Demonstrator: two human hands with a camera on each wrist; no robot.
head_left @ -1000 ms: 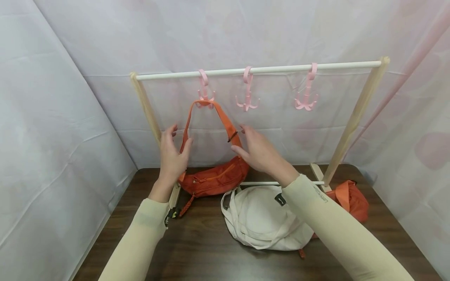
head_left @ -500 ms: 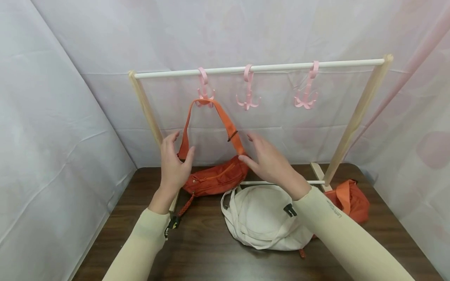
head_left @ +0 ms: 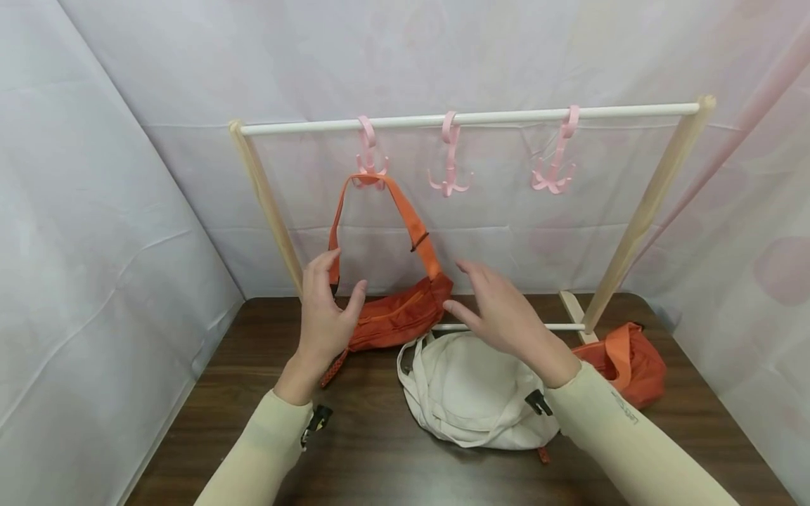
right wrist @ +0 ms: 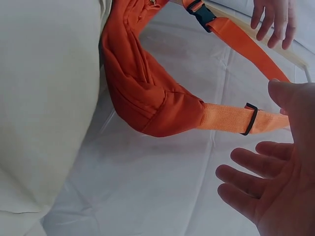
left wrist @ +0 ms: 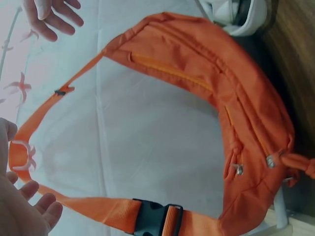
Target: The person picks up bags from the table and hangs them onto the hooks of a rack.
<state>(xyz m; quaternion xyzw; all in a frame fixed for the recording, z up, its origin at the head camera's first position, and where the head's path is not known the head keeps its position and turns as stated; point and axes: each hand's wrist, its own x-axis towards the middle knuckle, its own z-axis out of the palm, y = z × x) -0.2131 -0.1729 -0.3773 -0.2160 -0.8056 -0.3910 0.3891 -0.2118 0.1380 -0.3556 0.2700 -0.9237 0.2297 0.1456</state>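
Note:
An orange waist bag (head_left: 401, 316) hangs by its strap (head_left: 411, 221) from the left pink hook (head_left: 369, 158), its body low near the tabletop. In front of the bag's left side is my left hand (head_left: 325, 306), fingers relaxed and holding nothing. My right hand (head_left: 503, 309) is just right of the bag, thumb and fingers spread, with nothing in it. The left wrist view shows the strap's black buckle (left wrist: 156, 219) fastened. A black slider (right wrist: 250, 119) on the strap appears in the right wrist view, where the right hand stands apart from the strap.
Two more pink hooks (head_left: 450, 158) hang from the white rail (head_left: 506, 117) of a wooden-sided rack (head_left: 652, 211). A cream bag (head_left: 474, 393) lies on the dark wood table (head_left: 361, 450). Another orange bag (head_left: 642, 369) lies at the right, partly behind my right sleeve.
Both hands have drawn lower and back toward me, away from the strap; the right hand has also shifted rightward. The waist bag stays hanging on the hook.

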